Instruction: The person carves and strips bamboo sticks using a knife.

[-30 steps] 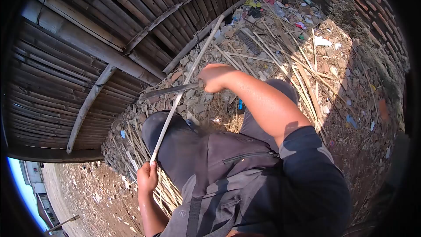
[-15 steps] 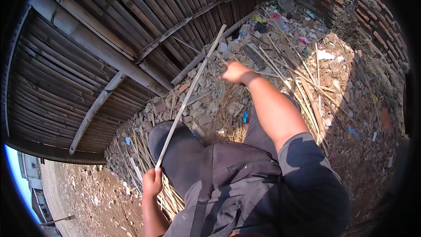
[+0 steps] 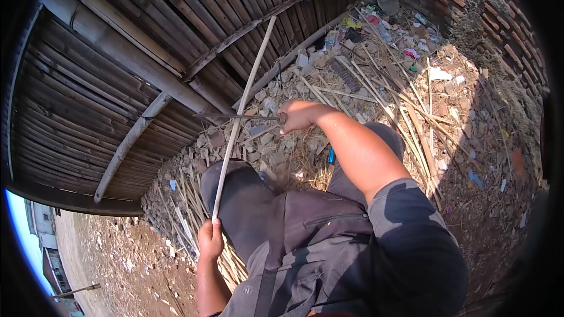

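My left hand (image 3: 210,239) is closed round the lower end of a long pale bamboo strip (image 3: 237,118), which slants up over my knee toward the bamboo wall. In my right hand (image 3: 298,116) is the handle of a long thin blade (image 3: 254,117). The blade points left and crosses the strip above its middle; whether the two touch cannot be made out. Beside my left forearm lies a bundle of pale strips (image 3: 230,267), partly hidden by my leg.
A dark bamboo wall (image 3: 76,111) curves along the left. Rubble and litter (image 3: 385,29) lie ahead, with loose bamboo strips (image 3: 411,123) on the ground at the right. A brick wall (image 3: 508,35) stands at the upper right.
The blade, pointing up toward the wall half a second ago, now lies nearly level across the strip. My right hand has come down and left. The strip's top has swung left.
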Demonstrator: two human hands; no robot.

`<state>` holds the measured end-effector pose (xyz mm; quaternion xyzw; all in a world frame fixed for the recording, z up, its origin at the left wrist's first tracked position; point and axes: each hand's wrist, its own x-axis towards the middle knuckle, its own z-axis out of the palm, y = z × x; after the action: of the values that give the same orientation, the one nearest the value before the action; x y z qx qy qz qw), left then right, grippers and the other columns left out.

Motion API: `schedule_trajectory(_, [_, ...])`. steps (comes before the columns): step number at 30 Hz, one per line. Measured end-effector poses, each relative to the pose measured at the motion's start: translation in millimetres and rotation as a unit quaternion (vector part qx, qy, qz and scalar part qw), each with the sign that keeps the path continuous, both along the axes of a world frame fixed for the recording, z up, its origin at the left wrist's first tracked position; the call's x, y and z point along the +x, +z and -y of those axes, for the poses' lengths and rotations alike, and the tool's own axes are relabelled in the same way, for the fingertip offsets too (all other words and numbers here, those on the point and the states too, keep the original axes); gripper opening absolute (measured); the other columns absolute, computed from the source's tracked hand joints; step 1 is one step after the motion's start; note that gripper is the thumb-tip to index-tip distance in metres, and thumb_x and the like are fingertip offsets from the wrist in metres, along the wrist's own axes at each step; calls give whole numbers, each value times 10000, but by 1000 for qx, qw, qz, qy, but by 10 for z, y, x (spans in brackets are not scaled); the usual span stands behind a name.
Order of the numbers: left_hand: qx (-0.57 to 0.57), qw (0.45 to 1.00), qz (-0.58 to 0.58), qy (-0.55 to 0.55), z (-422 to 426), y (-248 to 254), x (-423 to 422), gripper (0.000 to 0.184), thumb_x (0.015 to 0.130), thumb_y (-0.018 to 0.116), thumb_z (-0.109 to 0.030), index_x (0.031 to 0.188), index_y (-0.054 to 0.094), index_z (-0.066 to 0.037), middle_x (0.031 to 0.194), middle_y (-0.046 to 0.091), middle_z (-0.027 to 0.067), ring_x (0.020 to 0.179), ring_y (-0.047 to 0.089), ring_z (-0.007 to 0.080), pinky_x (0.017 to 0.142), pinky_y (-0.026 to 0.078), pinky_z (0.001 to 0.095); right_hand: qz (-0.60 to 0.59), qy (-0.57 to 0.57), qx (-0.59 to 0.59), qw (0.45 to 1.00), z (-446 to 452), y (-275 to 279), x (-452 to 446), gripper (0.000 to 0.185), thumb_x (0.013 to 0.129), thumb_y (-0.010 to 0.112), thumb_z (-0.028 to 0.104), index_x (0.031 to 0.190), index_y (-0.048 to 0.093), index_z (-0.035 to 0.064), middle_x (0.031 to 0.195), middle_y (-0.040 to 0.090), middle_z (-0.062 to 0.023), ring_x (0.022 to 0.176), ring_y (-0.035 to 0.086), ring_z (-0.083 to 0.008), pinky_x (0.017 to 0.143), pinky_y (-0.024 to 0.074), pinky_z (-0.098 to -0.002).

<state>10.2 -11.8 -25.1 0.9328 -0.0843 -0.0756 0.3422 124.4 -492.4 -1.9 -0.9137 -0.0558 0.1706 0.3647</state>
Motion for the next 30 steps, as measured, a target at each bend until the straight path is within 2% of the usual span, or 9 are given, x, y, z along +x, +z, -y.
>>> schedule_trajectory(7, [17, 1000, -21, 7, 102, 152, -4, 468, 1061, 582, -344, 775, 560, 26, 610, 534, 106, 609, 471, 156, 588, 438, 373, 100, -60, -67, 991, -46, -128, -126, 462, 834, 753, 404, 1138, 714, 58, 1135, 729, -190, 1078, 693, -362, 907, 532, -478])
schedule_trajectory(8, [28, 999, -15, 8, 118, 169, -20, 469, 1059, 584, -347, 776, 558, 25, 610, 534, 108, 609, 473, 156, 588, 439, 375, 29, -55, -82, 995, -70, -89, -89, 403, 820, 715, 247, 1189, 724, 85, 1193, 712, -206, 1128, 687, -348, 938, 549, -448])
schedule_trajectory(9, [40, 999, -8, 9, 131, 189, -24, 470, 1058, 586, -351, 776, 555, 24, 609, 535, 110, 609, 475, 156, 589, 440, 378, 27, -34, -97, 994, -116, 68, -140, 396, 815, 706, 232, 1182, 723, 84, 1188, 715, -198, 1121, 686, -355, 935, 549, -451])
schedule_trajectory(14, [78, 997, 20, -10, 171, 335, -47, 464, 1042, 594, -358, 777, 545, 19, 627, 568, 204, 552, 540, 326, 577, 451, 437, 13, 75, -136, 988, -411, 344, -232, 358, 782, 672, 173, 1129, 723, 99, 1139, 732, -151, 1077, 685, -382, 909, 549, -465])
schedule_trajectory(16, [77, 997, 23, -7, 154, 278, -13, 460, 1044, 591, -355, 777, 547, 18, 624, 566, 200, 552, 540, 318, 578, 451, 434, 11, 90, -123, 988, -434, 360, -220, 366, 794, 714, 217, 1132, 720, 78, 1144, 731, -166, 1083, 687, -374, 916, 546, -461])
schedule_trajectory(21, [28, 999, 25, -9, -14, -9, 91, 456, 1047, 581, -356, 780, 559, 14, 625, 569, 193, 565, 557, 296, 582, 456, 424, 19, -122, -18, 992, 212, 203, 14, 751, 805, 801, 409, 1399, 580, 7, 1294, 660, -254, 1193, 647, -369, 1009, 513, -413])
schedule_trajectory(24, [52, 998, 21, -11, 26, 120, 115, 464, 1050, 577, -362, 782, 566, 16, 629, 575, 190, 568, 552, 281, 586, 463, 415, 80, -221, -5, 972, 373, 92, 13, 789, 808, 795, 394, 1435, 540, -11, 1309, 653, -261, 1198, 646, -374, 1025, 507, -412])
schedule_trajectory(27, [49, 998, 26, -16, 50, 137, 108, 470, 1051, 578, -363, 776, 559, 18, 621, 566, 190, 554, 534, 279, 576, 458, 417, 49, -136, -13, 989, 191, 219, -103, 708, 825, 775, 368, 1406, 577, 16, 1279, 669, -248, 1186, 651, -373, 1013, 514, -426])
schedule_trajectory(30, [55, 998, 13, -11, 139, 240, 49, 476, 1048, 587, -359, 764, 545, 21, 609, 554, 192, 535, 520, 283, 558, 446, 421, 41, 14, -121, 992, -267, 302, -228, 399, 812, 719, 238, 1186, 709, 98, 1142, 724, -189, 1093, 682, -373, 930, 537, -469])
